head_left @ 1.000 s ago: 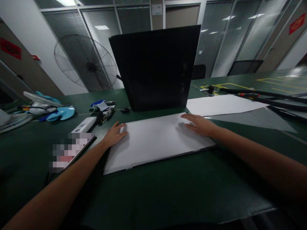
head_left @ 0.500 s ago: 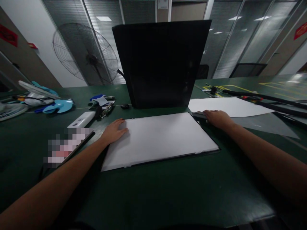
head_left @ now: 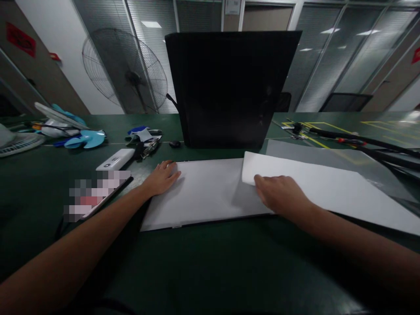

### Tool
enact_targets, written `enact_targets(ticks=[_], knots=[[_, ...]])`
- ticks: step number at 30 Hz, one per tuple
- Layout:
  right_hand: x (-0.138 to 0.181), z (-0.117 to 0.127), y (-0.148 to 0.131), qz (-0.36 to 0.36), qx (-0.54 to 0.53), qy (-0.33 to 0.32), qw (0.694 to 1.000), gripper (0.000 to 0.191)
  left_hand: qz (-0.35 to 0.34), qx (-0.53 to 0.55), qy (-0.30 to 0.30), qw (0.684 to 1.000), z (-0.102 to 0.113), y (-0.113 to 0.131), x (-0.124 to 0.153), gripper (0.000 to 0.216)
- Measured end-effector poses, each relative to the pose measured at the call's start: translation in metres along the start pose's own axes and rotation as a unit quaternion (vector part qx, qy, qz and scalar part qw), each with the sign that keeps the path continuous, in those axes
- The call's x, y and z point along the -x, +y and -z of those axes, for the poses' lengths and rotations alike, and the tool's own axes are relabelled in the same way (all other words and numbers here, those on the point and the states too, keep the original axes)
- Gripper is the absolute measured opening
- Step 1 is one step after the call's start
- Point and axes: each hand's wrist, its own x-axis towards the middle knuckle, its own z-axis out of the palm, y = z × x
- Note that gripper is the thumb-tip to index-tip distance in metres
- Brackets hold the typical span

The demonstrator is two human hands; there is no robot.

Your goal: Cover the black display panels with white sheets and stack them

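Note:
A flat white panel lies on the green table in front of me. My left hand rests flat on the panel's far left corner, fingers stretched out. My right hand grips the near edge of a loose white sheet, which hangs lifted over the panel's right part. Its thumb side is hidden under the sheet. A tall black panel stands upright just behind the white one.
A grey sheet lies at the right, with black rods beyond it. At the left are a white device, a blurred flat object, blue fan blades and small tools. A standing fan is behind.
My right hand left the panel, reached to the white sheet at the right and has pulled it leftward over the panel. My left hand stayed at the panel's corner.

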Motion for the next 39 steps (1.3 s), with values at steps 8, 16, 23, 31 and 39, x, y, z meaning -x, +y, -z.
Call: enact_targets(ticks=[8,16,23,31,39], knots=[[0.021,-0.008,-0.056,0.318,-0.234,0.069,0.916,0.047,0.027,0.008,-0.019,0.999,0.001,0.004,0.000,0.071],[0.004,-0.013,-0.005,0.051,-0.128,0.086,0.987,0.055,0.058,0.005,-0.047,0.997,0.004,0.007,-0.001,0.079],[-0.009,-0.028,0.014,-0.004,-0.135,0.001,0.991,0.066,0.067,0.011,-0.048,0.997,0.005,0.008,-0.001,0.080],[-0.013,-0.033,0.006,0.152,-0.303,0.078,0.937,0.064,0.116,0.026,-0.053,0.992,0.000,-0.001,-0.005,0.096],[-0.050,-0.116,0.172,-0.119,-0.155,0.085,0.977,0.066,0.116,0.071,-0.024,0.990,-0.003,-0.009,-0.003,0.073]])
